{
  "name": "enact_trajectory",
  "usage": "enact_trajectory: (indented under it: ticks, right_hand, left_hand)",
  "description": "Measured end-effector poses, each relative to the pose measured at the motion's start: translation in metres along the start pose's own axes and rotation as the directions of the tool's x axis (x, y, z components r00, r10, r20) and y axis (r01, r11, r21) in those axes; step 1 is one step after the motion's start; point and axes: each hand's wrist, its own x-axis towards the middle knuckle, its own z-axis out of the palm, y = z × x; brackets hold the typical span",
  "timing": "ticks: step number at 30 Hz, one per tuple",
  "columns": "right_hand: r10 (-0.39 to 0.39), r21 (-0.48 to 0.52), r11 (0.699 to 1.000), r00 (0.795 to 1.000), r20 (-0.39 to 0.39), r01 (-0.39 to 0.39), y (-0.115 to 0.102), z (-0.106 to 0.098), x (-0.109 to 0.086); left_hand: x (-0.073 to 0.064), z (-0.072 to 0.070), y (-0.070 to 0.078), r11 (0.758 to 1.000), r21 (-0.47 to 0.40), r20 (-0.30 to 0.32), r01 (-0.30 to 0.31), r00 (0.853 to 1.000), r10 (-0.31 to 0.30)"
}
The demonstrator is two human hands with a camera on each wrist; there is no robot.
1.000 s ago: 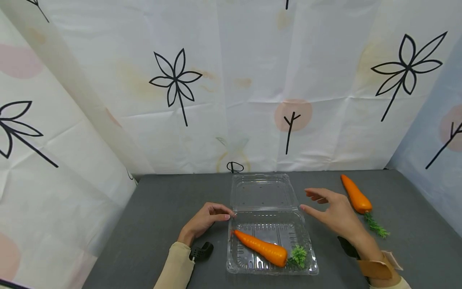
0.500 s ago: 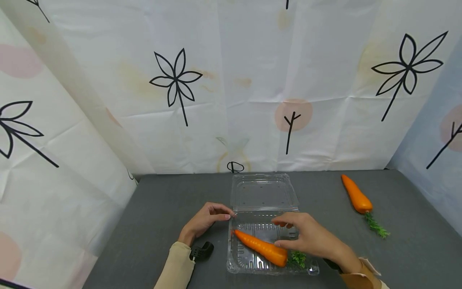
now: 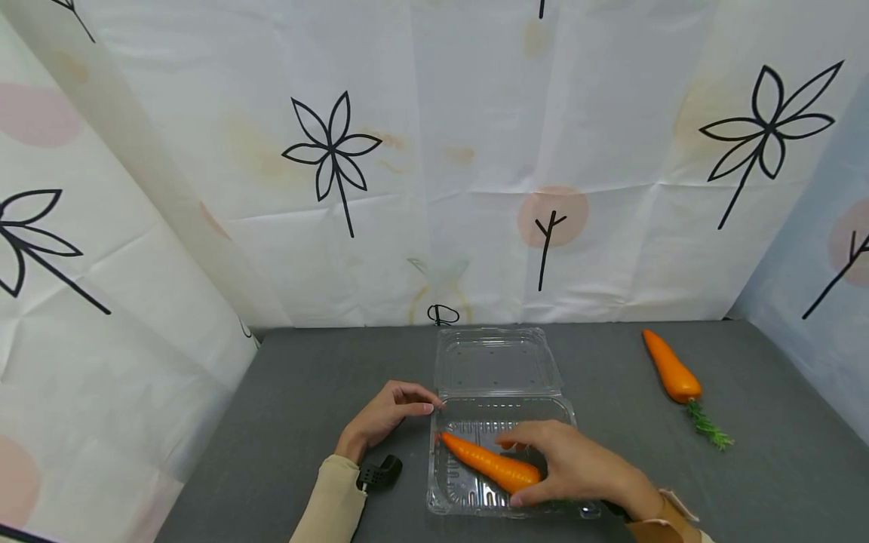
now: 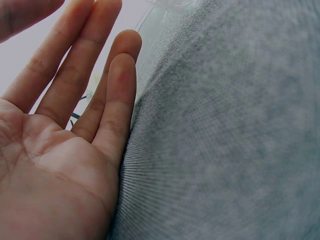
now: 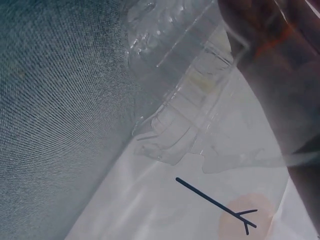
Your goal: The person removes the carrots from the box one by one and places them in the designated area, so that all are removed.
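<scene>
Soft, even light brightens the pale cloth backdrop (image 3: pixel 468 136); from here I see only faint shadows on the grey table (image 3: pixel 339 362). Glints catch on the clear box (image 3: pixel 498 366) and the nearer carrot (image 3: pixel 485 461). The 2 wrist views run cooler: white washes out behind the left hand (image 4: pixel 65 140); on the right a dark form (image 5: pixel 280 55) blurs, too murky to make out.

Grey table (image 3: pixel 326 362), fabric-textured. Creased white backdrop (image 3: pixel 468 90) behind, side panels left (image 3: pixel 115 354) and right (image 3: pixel 794 256). Prints: black line-drawn leaves (image 3: pixel 331 149), peach circles (image 3: pixel 570 207). Right side reads bluish.
</scene>
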Motion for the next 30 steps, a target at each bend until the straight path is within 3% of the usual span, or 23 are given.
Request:
enact_trajectory:
  ticks: [6,11,23,30]
  right_hand:
    - [0.007,-0.180,0.984,1.000,-0.006,-0.008,-0.001,0.005,0.001]
    - [0.008,-0.226,0.974,1.000,-0.023,-0.013,-0.001,0.008,0.001]
    - [0.048,-0.119,0.992,0.999,-0.021,-0.050,-0.003,0.003,0.002]
    - [0.007,0.007,1.000,0.993,-0.121,-0.006,-0.005,-0.004,-0.004]
  left_hand:
    - [0.000,0.000,0.000,1.000,0.007,0.000,-0.005,1.000,0.005]
    - [0.000,0.000,0.000,1.000,0.010,0.001,-0.009,1.000,0.009]
    - [0.000,0.000,0.000,1.000,-0.002,0.007,-0.005,1.000,0.005]
    - [-0.001,0.000,0.000,1.000,0.005,-0.005,-0.002,1.000,0.002]
